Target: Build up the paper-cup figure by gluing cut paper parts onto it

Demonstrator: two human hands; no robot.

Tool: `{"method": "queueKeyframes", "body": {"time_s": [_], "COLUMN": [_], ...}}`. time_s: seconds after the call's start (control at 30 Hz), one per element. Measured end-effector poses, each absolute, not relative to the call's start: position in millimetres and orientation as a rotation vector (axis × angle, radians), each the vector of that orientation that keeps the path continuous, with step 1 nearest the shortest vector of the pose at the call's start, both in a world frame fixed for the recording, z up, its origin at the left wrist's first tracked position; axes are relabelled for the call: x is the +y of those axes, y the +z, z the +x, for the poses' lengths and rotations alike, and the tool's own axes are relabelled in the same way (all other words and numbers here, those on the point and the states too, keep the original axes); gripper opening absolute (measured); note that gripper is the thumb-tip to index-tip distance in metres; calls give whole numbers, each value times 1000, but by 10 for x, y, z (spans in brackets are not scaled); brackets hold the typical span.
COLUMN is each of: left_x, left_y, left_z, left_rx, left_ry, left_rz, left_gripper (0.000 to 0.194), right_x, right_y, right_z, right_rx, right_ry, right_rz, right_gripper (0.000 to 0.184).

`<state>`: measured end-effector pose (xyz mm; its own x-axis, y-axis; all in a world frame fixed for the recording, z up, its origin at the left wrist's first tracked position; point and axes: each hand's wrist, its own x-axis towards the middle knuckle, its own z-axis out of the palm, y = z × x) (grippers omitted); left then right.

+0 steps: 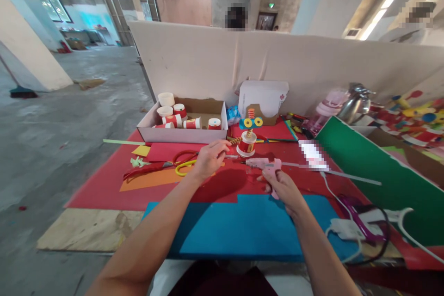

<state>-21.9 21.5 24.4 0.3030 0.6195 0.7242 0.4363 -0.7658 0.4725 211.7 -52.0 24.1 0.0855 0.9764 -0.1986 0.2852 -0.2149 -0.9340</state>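
Observation:
A small figure made from a red and white paper cup (246, 146) stands upright in the middle of the table. On top it has a gold coil neck, a blue strip with two yellow ring eyes (252, 123) and an orange folded strip. My left hand (209, 159) is closed, its fingertips pinching the outer end of a gold coiled strip (236, 140) at the cup's left side. In my right hand (281, 186) is a pink glue gun (266, 165), held by its handle. Its nozzle points left, just below and in front of the cup, apart from it.
Scissors with yellow handles (183, 168) lie by my left wrist. Behind is a box (180, 134) with several paper cups. Blue sheets (243, 226) cover the near edge. At right stand a green board (374, 175), a phone (313, 155) with cable and a power strip (347, 229).

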Motion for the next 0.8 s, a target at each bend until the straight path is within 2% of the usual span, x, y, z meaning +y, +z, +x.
{"method": "queueKeyframes", "body": {"time_s": [0.17,0.27,0.43,0.63,0.8], "left_x": [242,248,234,170,138], "left_y": [207,197,200,271,612], "left_z": [-223,-224,-223,-184,-200], "left_rx": [951,958,947,944,875], "left_ry": [1464,1448,1437,1454,1433], "left_rz": [2384,2394,2401,2347,2333], "left_gripper": [18,18,17,16,14], "right_x": [-398,-403,-452,-466,-449], "right_y": [127,156,283,331,415], "right_z": [2062,1968,1870,1872,1986], "right_rx": [-1535,-1687,-1738,-1816,-1783], "right_ry": [739,542,529,446,305], "right_rz": [-1860,-2089,-2344,-2424,-2407], "right_gripper": [34,37,49,46,47]}}
